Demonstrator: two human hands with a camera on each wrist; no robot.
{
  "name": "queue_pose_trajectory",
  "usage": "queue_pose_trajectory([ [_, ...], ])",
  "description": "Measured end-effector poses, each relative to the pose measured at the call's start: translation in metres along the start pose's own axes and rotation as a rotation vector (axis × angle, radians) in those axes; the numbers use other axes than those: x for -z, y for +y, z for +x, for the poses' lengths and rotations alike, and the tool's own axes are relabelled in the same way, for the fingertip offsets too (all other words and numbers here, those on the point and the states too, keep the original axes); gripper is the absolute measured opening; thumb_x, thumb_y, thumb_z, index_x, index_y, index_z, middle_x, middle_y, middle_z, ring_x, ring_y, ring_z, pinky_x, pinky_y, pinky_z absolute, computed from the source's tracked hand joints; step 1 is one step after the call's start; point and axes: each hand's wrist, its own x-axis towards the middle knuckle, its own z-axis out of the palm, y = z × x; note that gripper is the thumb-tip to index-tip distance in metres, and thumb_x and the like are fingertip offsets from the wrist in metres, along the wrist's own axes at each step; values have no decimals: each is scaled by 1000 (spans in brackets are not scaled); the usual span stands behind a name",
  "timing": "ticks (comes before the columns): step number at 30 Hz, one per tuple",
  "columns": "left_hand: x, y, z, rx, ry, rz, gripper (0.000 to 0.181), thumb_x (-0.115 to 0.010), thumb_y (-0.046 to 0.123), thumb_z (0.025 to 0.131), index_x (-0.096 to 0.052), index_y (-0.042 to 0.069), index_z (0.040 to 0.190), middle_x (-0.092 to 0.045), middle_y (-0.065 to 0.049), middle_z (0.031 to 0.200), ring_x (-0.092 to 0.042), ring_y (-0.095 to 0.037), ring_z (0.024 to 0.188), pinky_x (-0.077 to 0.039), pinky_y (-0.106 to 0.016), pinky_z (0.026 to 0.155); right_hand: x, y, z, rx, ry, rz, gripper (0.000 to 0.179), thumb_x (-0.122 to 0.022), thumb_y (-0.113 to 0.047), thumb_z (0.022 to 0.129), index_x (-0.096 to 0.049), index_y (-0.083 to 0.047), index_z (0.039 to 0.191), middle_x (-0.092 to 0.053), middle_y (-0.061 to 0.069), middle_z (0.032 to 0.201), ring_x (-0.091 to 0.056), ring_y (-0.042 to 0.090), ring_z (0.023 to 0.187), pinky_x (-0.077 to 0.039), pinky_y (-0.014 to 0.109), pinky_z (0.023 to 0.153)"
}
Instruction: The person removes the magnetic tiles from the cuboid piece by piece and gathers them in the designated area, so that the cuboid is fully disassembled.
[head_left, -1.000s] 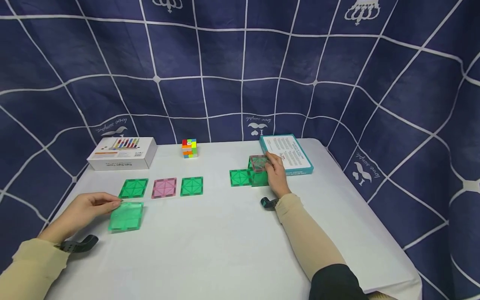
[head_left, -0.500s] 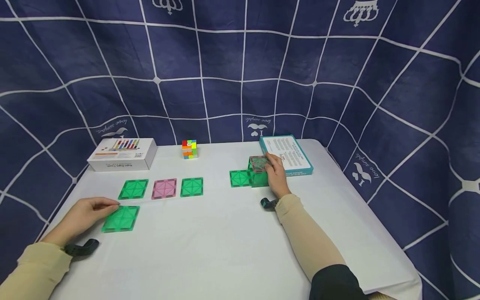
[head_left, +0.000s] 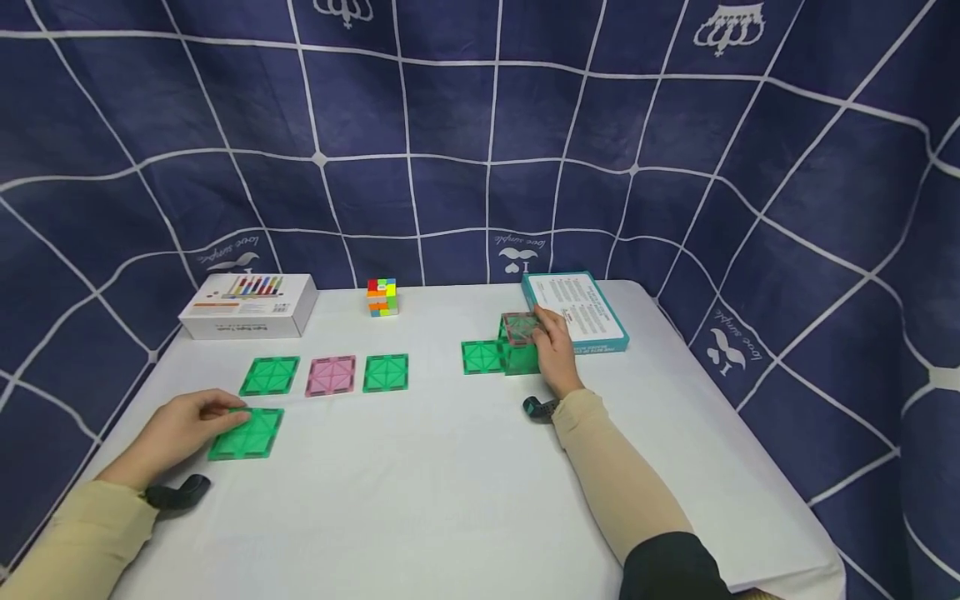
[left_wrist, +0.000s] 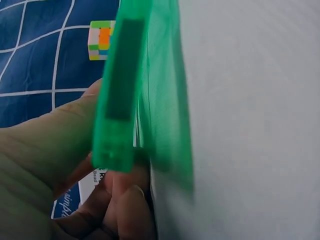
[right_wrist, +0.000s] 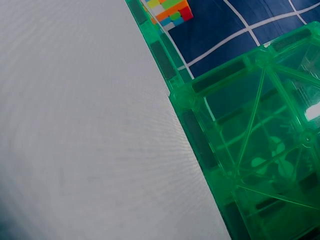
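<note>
My left hand [head_left: 180, 429] pinches a green magnetic tile [head_left: 258, 435] by its far-left edge, low over the white table. In the left wrist view this tile [left_wrist: 117, 100] is seen edge-on and slightly tilted, between thumb and fingers. On the right, my right hand [head_left: 555, 354] grips the side of a small cube of magnetic tiles [head_left: 519, 360], green at the front and pink on top. Flat against the cube's left side lies another green tile [head_left: 482, 357]. A clear green tile wall [right_wrist: 260, 130] fills much of the right wrist view; no fingers show there.
Behind the left hand lie a green tile [head_left: 270, 376], a pink tile [head_left: 331, 376] and another green tile [head_left: 386, 372] in a row. Farther back stand a white box [head_left: 247, 307], a puzzle cube [head_left: 382, 297] and a teal-edged box [head_left: 577, 308]. A blue curtain [head_left: 450, 192] hangs behind.
The left hand's green tile has tipped from a steeper tilt to nearly flat. That hand shifted slightly toward me, then a little to the right. My right hand and the tile cube stay in place.
</note>
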Motion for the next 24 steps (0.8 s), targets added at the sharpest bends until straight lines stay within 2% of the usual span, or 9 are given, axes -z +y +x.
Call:
queue_pose_trajectory([
  [5,0,3,2,7,-27,38,41,-73,39,97,-72,1,113,-69,-8,94,-59,-20,83,-47,-33,69,1,-1,-1,-10,-3,2,49,-42,-28,109,-43,-21,158,-41,2,156,-36,22,148,-27,50,123],
  [11,2,10,4,2,-45,75,35,-76,27,94,-68,-3,110,-64,-8,86,-55,-21,77,-44,-33,65,0,-1,-1,-5,-9,19,50,-42,-27,110,-42,-11,158,-40,4,157,-35,24,148,-27,51,123],
  [14,3,11,6,10,-53,89,32,-77,22,93,-66,-4,108,-64,-9,84,-55,-22,75,-44,-33,63,0,0,0,-5,-5,17,50,-42,-26,110,-42,-13,158,-40,3,157,-36,23,148,-28,50,123],
  [18,5,16,8,0,-48,106,38,-79,23,90,-64,-6,108,-63,-11,83,-55,-24,74,-45,-35,63,0,0,0,-4,3,8,50,-41,-27,109,-43,-14,157,-41,3,156,-36,23,148,-29,50,123],
  [21,5,36,10,-45,24,118,46,-81,27,89,-62,-8,113,-63,-18,88,-57,-29,77,-48,-43,65,-1,0,-1,-1,4,10,50,-42,-25,109,-43,-10,157,-41,5,156,-37,25,147,-29,51,122],
  [24,1,76,17,-140,122,107,46,-81,28,89,-64,-5,117,-64,-22,96,-60,-30,81,-49,-45,67,0,0,-2,5,10,9,50,-42,-23,109,-43,-9,157,-42,5,156,-37,25,147,-30,50,122],
])
